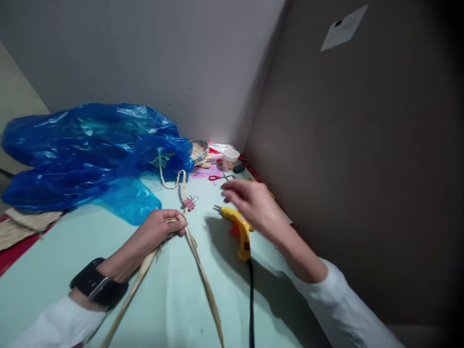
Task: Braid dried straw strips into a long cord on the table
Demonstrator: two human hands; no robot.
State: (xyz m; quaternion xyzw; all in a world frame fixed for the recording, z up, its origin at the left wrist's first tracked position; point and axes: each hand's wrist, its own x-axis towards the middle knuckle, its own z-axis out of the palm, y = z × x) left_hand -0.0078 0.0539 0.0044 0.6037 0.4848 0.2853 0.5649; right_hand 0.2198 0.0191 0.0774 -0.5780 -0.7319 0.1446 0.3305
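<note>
My left hand [165,226], with a black watch at its wrist, pinches straw-coloured flat fibre strips where they meet a braid. One strip [205,275] runs down toward the front edge, and another strip [136,280] passes under the hand. Just beyond the fingers, a pink binder clip [189,203] sits on the thin braided cord [181,181], which curves back to the blue bag. My right hand [250,198] is in the air with fingers stretched out and nothing visible in them. Below and left of it is a yellow glue gun [243,237], its nozzle pointing left.
A crumpled blue plastic bag [90,145] covers the back left. Near the corner are a woven basket [199,151], a paper cup [230,160], red-handled scissors [215,178] and a dark roll [239,168]. A dark wall [362,169] bounds the right; the gun's black cord [251,299] runs forward.
</note>
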